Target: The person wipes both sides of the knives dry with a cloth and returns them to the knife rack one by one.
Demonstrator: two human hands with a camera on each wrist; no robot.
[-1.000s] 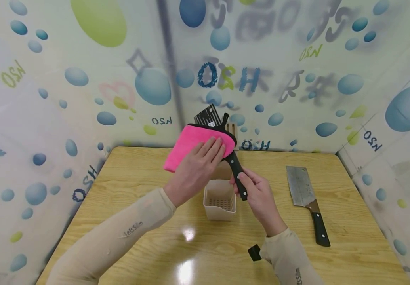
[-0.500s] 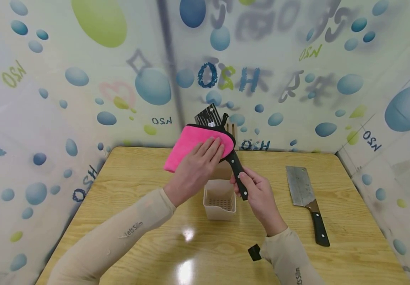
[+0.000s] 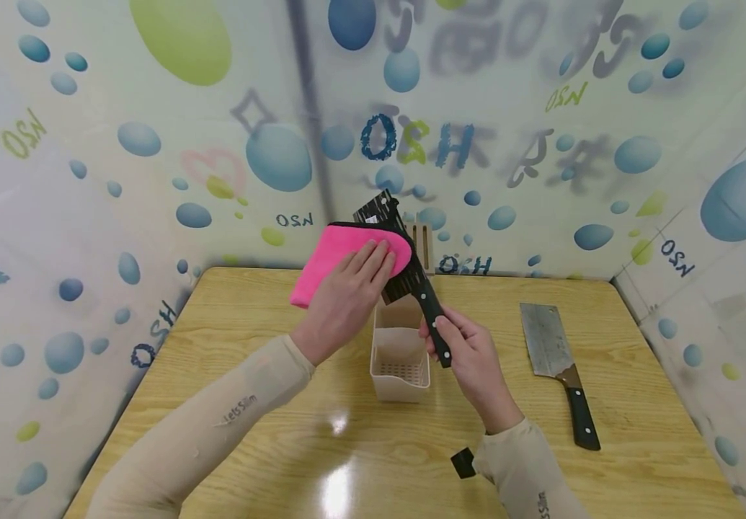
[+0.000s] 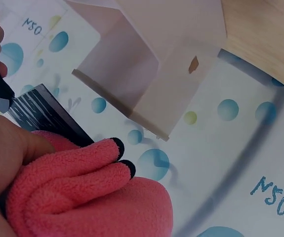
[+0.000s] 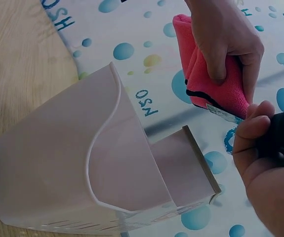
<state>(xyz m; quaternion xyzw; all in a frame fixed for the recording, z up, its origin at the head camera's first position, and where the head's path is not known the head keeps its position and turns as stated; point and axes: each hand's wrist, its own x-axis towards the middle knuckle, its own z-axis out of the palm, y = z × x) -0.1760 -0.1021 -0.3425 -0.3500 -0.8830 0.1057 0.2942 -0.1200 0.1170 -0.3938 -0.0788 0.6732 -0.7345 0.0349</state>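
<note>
My right hand (image 3: 474, 357) grips the black riveted handle (image 3: 433, 317) of a cleaver, raised over the table with its tip toward the far wall. Its broad blade (image 3: 401, 287) looks dark with streaks. My left hand (image 3: 347, 295) holds a folded pink cloth (image 3: 321, 263) with black edging across the blade, fingers on top. In the left wrist view, the cloth (image 4: 82, 192) folds round the blade (image 4: 48, 113), beside the thumb. The right wrist view shows the left thumb and fingers pinching the cloth (image 5: 188, 54), the blade's edge peeking out below it.
Under the raised cleaver stands a beige knife holder (image 3: 401, 391) with an open front compartment and slotted back. A second cleaver (image 3: 549, 339) lies on the wooden table (image 3: 249, 447) at right. A small black square piece (image 3: 463, 462) shows beside the right sleeve. Patterned walls enclose the table.
My left hand and the cloth have shifted left and slightly up along the blade, baring more of it near the handle. My right hand stays nearly still.
</note>
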